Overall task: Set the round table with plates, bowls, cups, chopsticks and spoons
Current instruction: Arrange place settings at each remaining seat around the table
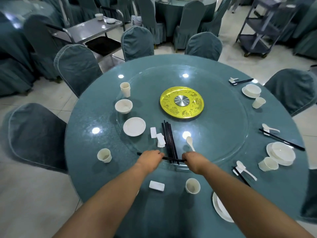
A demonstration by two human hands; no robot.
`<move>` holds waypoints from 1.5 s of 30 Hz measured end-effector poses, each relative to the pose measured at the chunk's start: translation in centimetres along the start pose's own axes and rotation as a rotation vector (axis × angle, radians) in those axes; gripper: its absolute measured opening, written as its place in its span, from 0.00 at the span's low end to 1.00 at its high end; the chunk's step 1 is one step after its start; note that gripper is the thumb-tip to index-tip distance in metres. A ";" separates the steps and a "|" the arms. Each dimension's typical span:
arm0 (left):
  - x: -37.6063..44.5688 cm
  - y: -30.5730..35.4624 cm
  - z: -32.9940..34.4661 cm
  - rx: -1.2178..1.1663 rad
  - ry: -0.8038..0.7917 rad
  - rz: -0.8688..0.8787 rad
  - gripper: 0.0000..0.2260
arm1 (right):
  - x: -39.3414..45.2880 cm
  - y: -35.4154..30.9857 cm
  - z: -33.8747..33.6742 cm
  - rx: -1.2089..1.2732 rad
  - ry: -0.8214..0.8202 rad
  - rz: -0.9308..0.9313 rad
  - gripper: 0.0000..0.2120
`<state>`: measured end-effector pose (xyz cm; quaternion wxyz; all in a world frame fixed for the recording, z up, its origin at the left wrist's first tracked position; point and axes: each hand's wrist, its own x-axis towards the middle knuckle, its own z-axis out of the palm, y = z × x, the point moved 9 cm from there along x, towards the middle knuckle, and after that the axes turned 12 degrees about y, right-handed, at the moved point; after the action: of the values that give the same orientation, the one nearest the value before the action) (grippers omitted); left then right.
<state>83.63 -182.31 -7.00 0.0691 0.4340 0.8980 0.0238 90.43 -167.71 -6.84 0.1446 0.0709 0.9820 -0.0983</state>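
1. Black chopsticks: we count one held pair (172, 158) lying crosswise between our hands, a loose bundle (169, 140) on the glass turntable (223, 121) whose sticks we cannot count exactly, and three laid pairs on the right side.
2. White cups come to six: one near cup (192, 185), one left cup (104, 155), a stack (125, 89) on the turntable, and three at the right places.
3. We count four spoons, among them a loose spoon (190, 143) on the glass, plus a lone bowl (123, 106) and a lone plate (134, 126) on the turntable; three plate-and-bowl sets sit at the right rim.
4. Our left hand (150, 156) curls round the held pair near its left end, the tip poking out beyond the knuckles; our right hand (192, 158) pinches the other end. The pair crosses the near ends of the bundle, just over the turntable's edge.
5. Small white rests (158, 137) lie just left of the bundle, and one rest (156, 185) lies on the cloth near us.
6. Teal cloth covers the round table (89, 134), with a gold disc (182, 102) at its centre. Covered chairs (77, 66) ring it; a steel trolley (92, 30) stands beyond on pale floor tiles.
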 end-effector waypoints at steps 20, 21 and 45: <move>-17.3 -2.1 7.6 -0.474 -0.004 -0.705 0.14 | -3.0 -8.6 3.7 0.072 0.388 -0.050 0.14; -17.6 -1.9 7.9 -0.485 0.005 -0.718 0.13 | -3.3 -8.6 4.3 0.075 0.371 -0.044 0.14; -21.4 0.5 16.1 -0.493 0.079 -0.802 0.21 | -1.9 -7.9 18.4 0.235 0.037 0.154 0.21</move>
<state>99.42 -199.03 -20.66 0.1398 0.0222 0.9642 0.2243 95.85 -179.52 -22.19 0.1243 0.1643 0.9579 -0.1999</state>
